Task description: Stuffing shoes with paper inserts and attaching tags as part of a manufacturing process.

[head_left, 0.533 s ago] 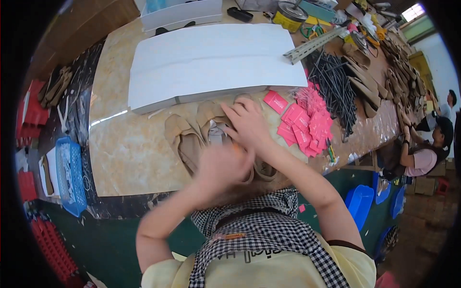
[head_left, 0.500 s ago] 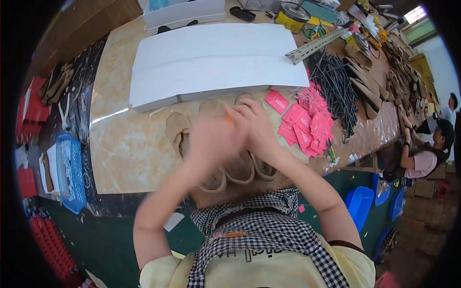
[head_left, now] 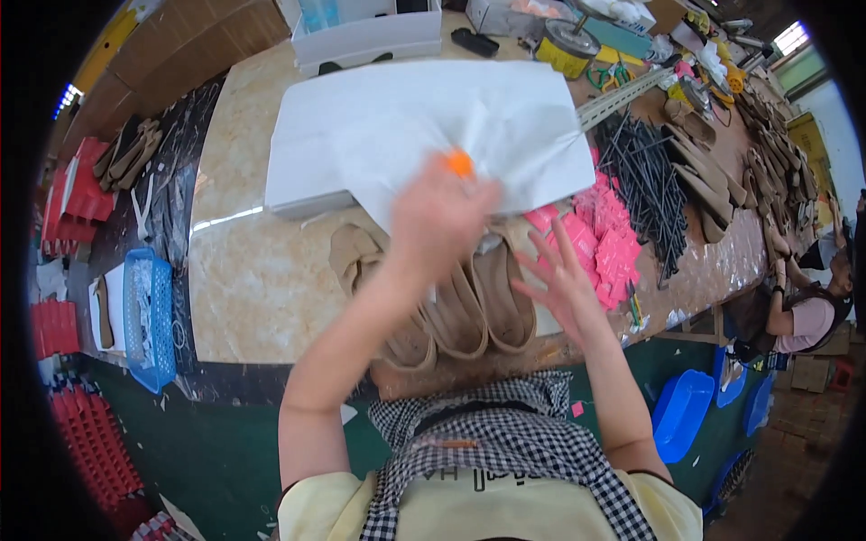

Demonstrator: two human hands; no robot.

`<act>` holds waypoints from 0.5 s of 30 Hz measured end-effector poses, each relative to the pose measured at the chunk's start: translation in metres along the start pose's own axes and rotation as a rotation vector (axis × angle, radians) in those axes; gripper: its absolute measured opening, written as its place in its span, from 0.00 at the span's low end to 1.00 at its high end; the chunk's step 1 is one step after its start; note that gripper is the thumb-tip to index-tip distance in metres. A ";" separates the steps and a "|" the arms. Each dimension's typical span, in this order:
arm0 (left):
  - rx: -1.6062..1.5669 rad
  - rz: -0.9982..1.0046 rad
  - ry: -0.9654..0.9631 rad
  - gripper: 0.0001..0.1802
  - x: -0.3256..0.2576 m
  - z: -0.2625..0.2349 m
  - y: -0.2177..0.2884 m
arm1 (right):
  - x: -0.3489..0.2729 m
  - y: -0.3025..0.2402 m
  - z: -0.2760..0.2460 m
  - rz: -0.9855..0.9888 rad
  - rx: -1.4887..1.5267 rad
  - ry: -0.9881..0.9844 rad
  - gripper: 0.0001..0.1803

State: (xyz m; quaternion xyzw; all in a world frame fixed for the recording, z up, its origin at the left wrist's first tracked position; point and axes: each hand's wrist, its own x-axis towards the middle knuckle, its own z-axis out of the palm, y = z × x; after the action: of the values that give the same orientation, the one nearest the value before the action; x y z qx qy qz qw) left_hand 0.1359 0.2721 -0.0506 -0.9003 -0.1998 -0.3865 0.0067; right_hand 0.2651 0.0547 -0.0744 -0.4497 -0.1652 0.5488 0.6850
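My left hand (head_left: 442,212), blurred by motion, is over the near edge of a stack of white paper (head_left: 343,108). Something orange (head_left: 458,163) shows at its fingertips. The top sheet is creased and lifted around those fingers, which appear pinched on it. My right hand (head_left: 566,287) is open, fingers spread, holding nothing, between the shoes and the pink tags. Several beige flat shoes (head_left: 510,307) stand in a row in front of me, toes away from me. My left forearm partly hides them. The leftmost shoe (head_left: 354,248) lies slightly apart.
Pink tags (head_left: 618,257) lie in a heap at the right, beside a pile of dark thin sticks (head_left: 645,171). A metal strip (head_left: 622,97) rests by the paper. More shoes (head_left: 708,180) lie farther right. A blue basket (head_left: 149,320) stands left. A co-worker (head_left: 807,311) sits at far right.
My hands, together over the shoes before, have separated. The left has moved forward onto the paper, and the top sheet has lifted and creased. The right has moved right and opened.
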 end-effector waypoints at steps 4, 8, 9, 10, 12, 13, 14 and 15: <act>0.280 -0.212 -0.161 0.30 0.011 0.018 -0.062 | 0.009 0.008 0.017 -0.160 -0.416 -0.120 0.46; 0.336 -0.418 -0.457 0.41 0.025 0.040 -0.082 | 0.006 0.006 0.010 -0.081 -0.484 -0.092 0.45; 0.237 -0.493 -0.522 0.38 0.024 0.047 -0.084 | 0.001 0.005 0.009 -0.079 -0.483 -0.072 0.45; 0.236 -0.493 -0.522 0.38 0.020 0.054 -0.094 | 0.001 0.003 0.010 -0.081 -0.483 -0.078 0.44; 0.147 -0.635 -0.615 0.35 0.014 0.069 -0.116 | 0.001 0.000 0.011 -0.089 -0.487 -0.082 0.43; 0.144 -0.629 -0.615 0.35 0.016 0.072 -0.126 | -0.001 0.001 0.011 -0.105 -0.533 -0.085 0.41; 0.186 -0.649 -0.461 0.32 0.018 0.074 -0.137 | -0.001 0.001 0.011 -0.121 -0.579 -0.089 0.40; 0.220 -0.665 -0.311 0.30 0.019 0.077 -0.142 | -0.002 0.000 0.009 -0.121 -0.579 -0.079 0.40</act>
State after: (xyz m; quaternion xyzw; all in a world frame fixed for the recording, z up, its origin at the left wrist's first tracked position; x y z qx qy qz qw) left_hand 0.1492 0.4223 -0.1113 -0.8281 -0.5200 -0.2026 -0.0528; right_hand 0.2577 0.0573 -0.0691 -0.5942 -0.3678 0.4542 0.5526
